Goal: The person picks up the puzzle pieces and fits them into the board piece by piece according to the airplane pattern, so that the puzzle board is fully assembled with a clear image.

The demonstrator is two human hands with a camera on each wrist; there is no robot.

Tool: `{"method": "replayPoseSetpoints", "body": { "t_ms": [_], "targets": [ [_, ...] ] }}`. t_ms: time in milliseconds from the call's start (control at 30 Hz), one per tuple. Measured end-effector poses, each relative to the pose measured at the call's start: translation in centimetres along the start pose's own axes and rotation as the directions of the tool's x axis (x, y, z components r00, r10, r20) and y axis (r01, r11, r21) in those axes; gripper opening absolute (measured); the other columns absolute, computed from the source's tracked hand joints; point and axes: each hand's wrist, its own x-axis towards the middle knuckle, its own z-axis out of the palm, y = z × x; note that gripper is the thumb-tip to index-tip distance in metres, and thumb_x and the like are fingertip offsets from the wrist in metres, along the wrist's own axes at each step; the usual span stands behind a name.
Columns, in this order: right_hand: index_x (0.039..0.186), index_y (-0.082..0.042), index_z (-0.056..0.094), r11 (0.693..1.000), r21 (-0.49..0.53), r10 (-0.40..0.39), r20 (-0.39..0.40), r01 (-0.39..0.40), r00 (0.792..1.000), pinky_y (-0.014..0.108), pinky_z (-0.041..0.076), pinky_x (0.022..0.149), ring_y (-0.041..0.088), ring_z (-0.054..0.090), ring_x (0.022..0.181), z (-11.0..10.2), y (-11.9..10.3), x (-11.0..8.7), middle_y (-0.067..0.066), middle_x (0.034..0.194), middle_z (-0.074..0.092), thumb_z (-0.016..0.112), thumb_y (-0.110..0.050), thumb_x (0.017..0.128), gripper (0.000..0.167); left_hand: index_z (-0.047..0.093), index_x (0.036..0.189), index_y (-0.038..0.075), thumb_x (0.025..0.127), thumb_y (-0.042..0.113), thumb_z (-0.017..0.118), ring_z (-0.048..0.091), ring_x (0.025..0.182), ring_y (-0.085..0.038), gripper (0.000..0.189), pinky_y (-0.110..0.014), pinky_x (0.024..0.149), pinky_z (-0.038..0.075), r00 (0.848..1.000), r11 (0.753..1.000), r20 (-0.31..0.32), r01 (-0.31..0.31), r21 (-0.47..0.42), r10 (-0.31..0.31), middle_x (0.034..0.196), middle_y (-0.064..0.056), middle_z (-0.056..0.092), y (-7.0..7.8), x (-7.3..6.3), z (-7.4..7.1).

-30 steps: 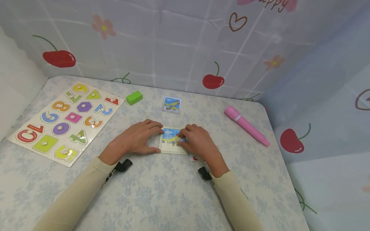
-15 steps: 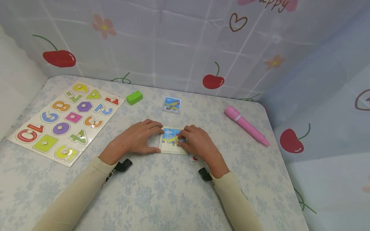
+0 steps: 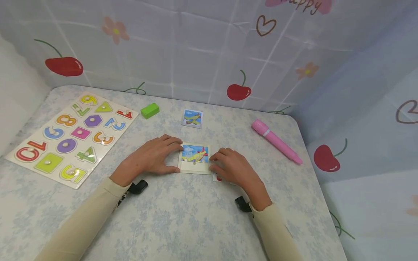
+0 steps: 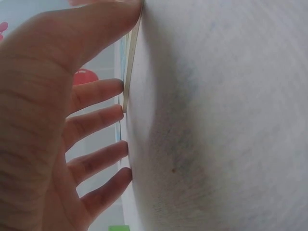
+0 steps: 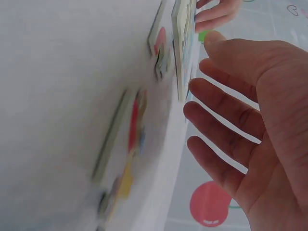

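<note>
Touching one edge of a rectangular cream airplane-picture board (image 3: 196, 168), the spread left hand (image 3: 152, 156) presumably steadies it; the right hand (image 3: 233, 167) is loosely spread.

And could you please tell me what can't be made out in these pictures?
Head: part of the white piece, hidden by the right grip.
Head: the backdrop lettering, cut off by the top edge.
Left wrist: part of the block, cut off by the bottom edge.
Right wrist: the picture on the nearest piece, blurred and edge-on.
</note>
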Motion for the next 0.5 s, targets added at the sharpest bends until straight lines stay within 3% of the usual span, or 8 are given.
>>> {"method": "replayPoseSetpoints", "body": {
  "t_ms": [233, 500],
  "targets": [
    [0.117, -0.018, 0.081, 1.0, 0.0, 0.021, 0.013, -0.021, 1.0, 0.038, 0.057, 0.089, 0.02, 0.068, 0.104, 0.3, 0.1, -1.9, -0.003, 0.114, 0.071, 0.087, -0.033, 0.093, 0.029, 0.068, 0.142, 0.014, 0.086, 0.059, 0.087, 0.053, 0.138, -0.03, 0.075, -0.052, 0.104, 0.053, 1.0, 1.0, 0.002, 0.007, -0.006, -0.007, 0.153, -0.005, 0.058, -0.1, -0.1, 0.1],
    [0.112, -0.02, 0.081, 1.0, 0.008, -0.026, -0.014, 0.026, 1.0, 0.039, 0.057, 0.087, 0.019, 0.066, 0.102, 0.8, 0.3, -3.2, -0.004, 0.113, 0.07, 0.091, -0.036, 0.089, 0.03, 0.068, 0.142, 0.014, 0.086, 0.058, 0.087, 0.053, 0.138, -0.03, 0.075, -0.052, 0.105, 0.052, 1.0, 1.0, -0.003, 0.002, -0.012, -0.002, 0.153, -0.006, 0.057, 0.0, 0.0, 0.0]
  ]
}}
